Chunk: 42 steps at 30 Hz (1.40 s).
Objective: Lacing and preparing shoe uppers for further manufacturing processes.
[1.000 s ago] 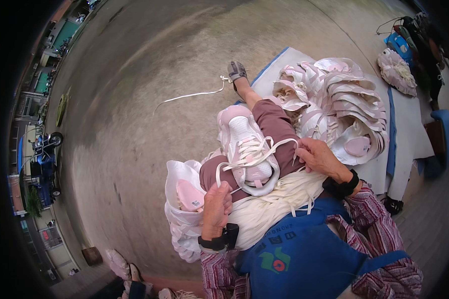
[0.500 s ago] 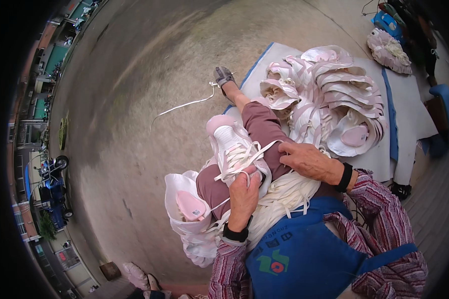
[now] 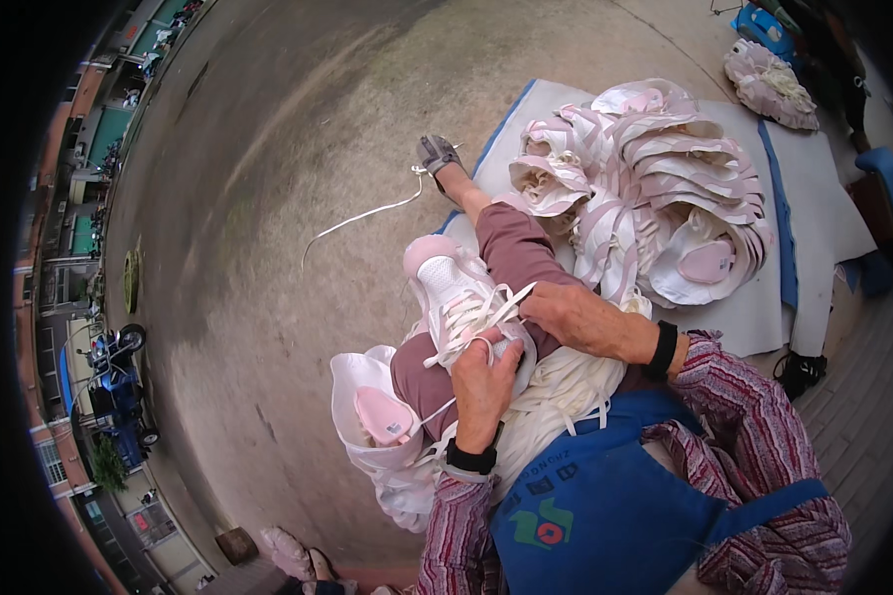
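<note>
A white and pink shoe upper (image 3: 450, 283) rests on my leg, its lace threaded through several holes. My left hand (image 3: 480, 391) is closed at the upper's opening, thumb and fingers pinching the lacing. Close to it on the right, my right hand (image 3: 587, 319) pinches a white shoelace (image 3: 512, 300) drawn out from the upper. A thick bundle of white laces (image 3: 562, 389) lies across my lap, under my hands. Left of my knee hangs a nested stack of shoe uppers (image 3: 345, 407) with a pink patch inside.
A large curved stack of white and pink uppers (image 3: 690, 183) sits on a pale, blue-edged sheet (image 3: 814, 213) to the right. Another bundle of uppers (image 3: 764, 84) lies at the far right. One loose lace (image 3: 362, 214) trails from my shoe (image 3: 437, 154) over the concrete floor.
My right hand has moved left with the lace, closer to the shoe upper and my left hand. The left hand has stayed nearly in place.
</note>
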Tool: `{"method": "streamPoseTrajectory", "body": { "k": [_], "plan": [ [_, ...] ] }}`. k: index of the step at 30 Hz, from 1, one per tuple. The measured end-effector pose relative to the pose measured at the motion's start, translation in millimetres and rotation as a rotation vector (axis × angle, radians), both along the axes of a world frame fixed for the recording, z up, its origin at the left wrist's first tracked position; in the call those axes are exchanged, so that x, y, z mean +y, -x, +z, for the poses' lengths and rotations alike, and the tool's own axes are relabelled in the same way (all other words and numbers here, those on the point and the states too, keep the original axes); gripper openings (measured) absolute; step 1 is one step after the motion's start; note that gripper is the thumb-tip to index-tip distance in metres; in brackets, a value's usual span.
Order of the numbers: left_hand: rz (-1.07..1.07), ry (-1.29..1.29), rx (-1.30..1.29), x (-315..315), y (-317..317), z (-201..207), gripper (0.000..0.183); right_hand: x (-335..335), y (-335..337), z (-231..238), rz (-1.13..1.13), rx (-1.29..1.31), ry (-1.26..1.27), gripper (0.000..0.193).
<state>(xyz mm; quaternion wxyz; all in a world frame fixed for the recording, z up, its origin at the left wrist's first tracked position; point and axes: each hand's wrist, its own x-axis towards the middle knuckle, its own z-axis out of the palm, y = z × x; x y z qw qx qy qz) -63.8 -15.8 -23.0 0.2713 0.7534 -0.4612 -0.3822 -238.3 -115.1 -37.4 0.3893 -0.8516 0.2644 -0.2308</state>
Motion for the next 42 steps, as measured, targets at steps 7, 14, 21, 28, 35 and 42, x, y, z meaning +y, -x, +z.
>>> {"method": "streamPoseTrajectory", "body": {
  "k": [7, 14, 21, 28, 35, 42],
  "plan": [
    [0.045, -0.036, 0.133, -5, 4, 10, 0.030, -3, -5, 6, 0.029, 0.135, 0.034, 0.008],
    [0.022, 0.051, 0.009, 3, 5, 2, 0.031, -1, -9, 12, 0.052, 0.171, 0.040, 0.013],
    [0.117, -0.030, 0.126, 4, 6, 5, 0.030, 2, -15, 16, 0.120, 0.211, 0.161, 0.015],
    [0.047, 0.079, 0.112, 4, 6, 1, 0.027, 2, -15, -1, 0.033, 0.163, 0.051, 0.011],
    [0.088, 0.038, 0.175, 6, 4, -2, 0.026, 3, -18, 11, 0.051, 0.171, 0.074, 0.010],
    [0.081, 0.064, 0.175, 6, 5, -5, 0.028, 2, -17, 12, 0.058, 0.229, 0.082, 0.016]
  ]
}}
